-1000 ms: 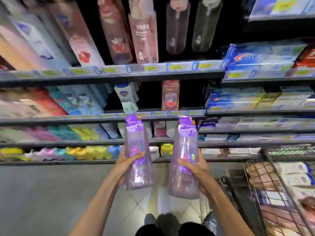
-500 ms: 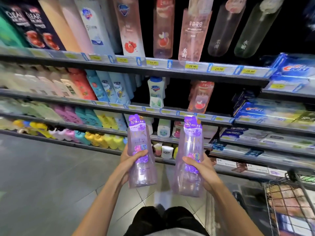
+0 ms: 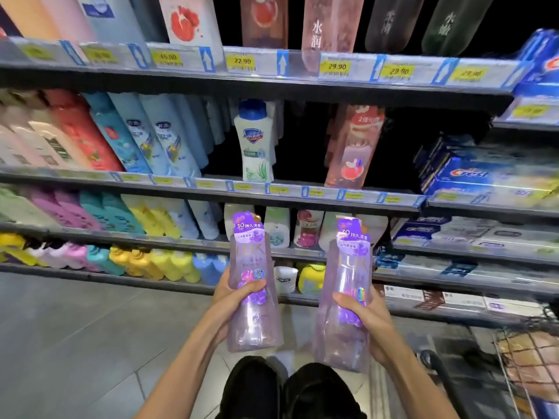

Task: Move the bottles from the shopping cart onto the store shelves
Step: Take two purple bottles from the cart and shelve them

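I hold two tall clear purple bottles upright in front of the store shelves [image 3: 272, 193]. My left hand [image 3: 233, 300] grips the left purple bottle [image 3: 252, 316] around its middle, thumb across the flower label. My right hand [image 3: 367, 325] grips the right purple bottle [image 3: 343, 282] in the same way, slightly lower and nearer to me. Both bottles have purple caps with white print. The shopping cart [image 3: 526, 367] shows as wire mesh at the lower right, with packages inside.
The shelves hold rows of coloured bottles at left, a white bottle with a blue cap [image 3: 255, 143] and a reddish bottle [image 3: 352, 149] in a dark gap mid-shelf, and blue toothpaste boxes [image 3: 472, 173] at right. Grey tiled floor lies lower left.
The view has swung up and to the left and closer to the shelves. The cart has slid toward the right edge. Both hands keep their grip on the bottles.
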`<action>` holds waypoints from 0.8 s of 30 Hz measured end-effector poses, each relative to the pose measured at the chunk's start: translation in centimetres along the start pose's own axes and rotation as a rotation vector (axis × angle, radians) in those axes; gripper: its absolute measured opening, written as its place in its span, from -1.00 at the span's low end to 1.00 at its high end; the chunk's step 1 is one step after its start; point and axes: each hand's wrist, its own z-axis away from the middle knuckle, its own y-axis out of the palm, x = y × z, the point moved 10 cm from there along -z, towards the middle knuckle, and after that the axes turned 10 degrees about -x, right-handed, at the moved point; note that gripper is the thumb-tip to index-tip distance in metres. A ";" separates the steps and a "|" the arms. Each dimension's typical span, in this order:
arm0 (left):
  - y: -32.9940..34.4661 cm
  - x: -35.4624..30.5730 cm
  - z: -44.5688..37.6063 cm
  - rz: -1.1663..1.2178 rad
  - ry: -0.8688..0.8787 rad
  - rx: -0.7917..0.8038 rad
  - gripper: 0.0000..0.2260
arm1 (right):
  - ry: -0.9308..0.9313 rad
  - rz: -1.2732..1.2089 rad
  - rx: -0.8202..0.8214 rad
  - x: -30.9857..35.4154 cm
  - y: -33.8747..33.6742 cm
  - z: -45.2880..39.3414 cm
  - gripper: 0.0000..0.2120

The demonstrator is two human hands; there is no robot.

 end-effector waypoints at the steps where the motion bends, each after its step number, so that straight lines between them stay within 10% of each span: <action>1: 0.3 0.4 -0.9 -0.007 0.018 0.012 -0.38 | -0.014 0.012 -0.011 -0.4 -0.1 -0.9 -0.38; 24: 5.8 -2.8 -12.7 -0.012 0.870 0.276 -0.46 | -0.647 0.057 0.145 -1.2 4.3 -13.5 -0.47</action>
